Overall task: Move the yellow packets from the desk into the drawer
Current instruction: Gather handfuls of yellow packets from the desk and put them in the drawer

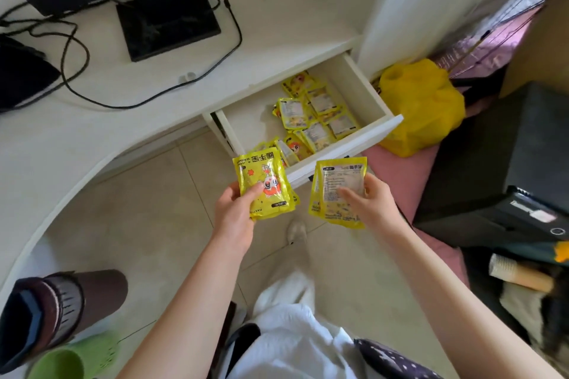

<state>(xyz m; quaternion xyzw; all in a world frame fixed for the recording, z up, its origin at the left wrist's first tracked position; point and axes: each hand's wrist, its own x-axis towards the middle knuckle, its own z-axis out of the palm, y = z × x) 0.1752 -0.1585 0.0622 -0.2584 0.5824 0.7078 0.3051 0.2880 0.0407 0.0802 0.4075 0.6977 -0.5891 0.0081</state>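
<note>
My left hand (234,212) pinches a small stack of packets (264,183), thumb across the printed cartoon front, fingers curled behind. My right hand (369,203) grips a second stack (337,194), label side up, thumb on top and fingers wrapped round its right edge. I hold both stacks side by side, apart, above the floor just in front of the drawer (348,144). The drawer stands pulled out from the white desk (92,129), with more yellow packets (314,114) lying loose inside, mostly toward its right half. A yellow bag (421,108) sits right of the drawer.
</note>
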